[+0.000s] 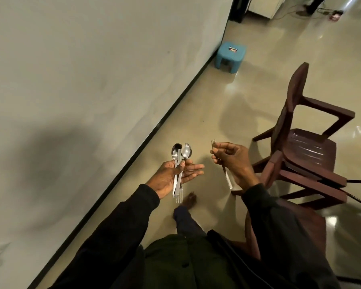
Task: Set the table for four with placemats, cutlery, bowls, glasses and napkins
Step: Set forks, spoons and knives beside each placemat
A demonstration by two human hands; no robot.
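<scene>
Most of the left of my feed is a pale wall [71, 80] with a dark skirting [133, 155] along the glossy floor [196, 113]. No table shows, so I cannot say how many places are already laid. Next comes the left hand [167, 178], palm up, fingers mostly straight and the thumb clamped across a bundle of cutlery [178, 180]. I make out two spoons [187, 152] with their bowls pointing away, a down-pointing fork [179, 198] whose tines poke out below the wrist, and a flat handle between them that may be a knife. Just beside it, apart and not touching, the right hand [236, 161] pinches a lone fork [228, 180] near its neck, tines up and handle hanging down. Further right a blue stool [230, 57] stands against the skirting, and stacked maroon chairs [304, 142] stand near the right arm. I judge the task to be in the cutlery step, with the pieces gathered, being sorted between the hands and carried, none of them set down yet. No placemats, bowls, glasses or napkins show here, so I cannot tell whether those are done. What clearly remains is getting this cutlery to the table and sharing it out among the places.
</scene>
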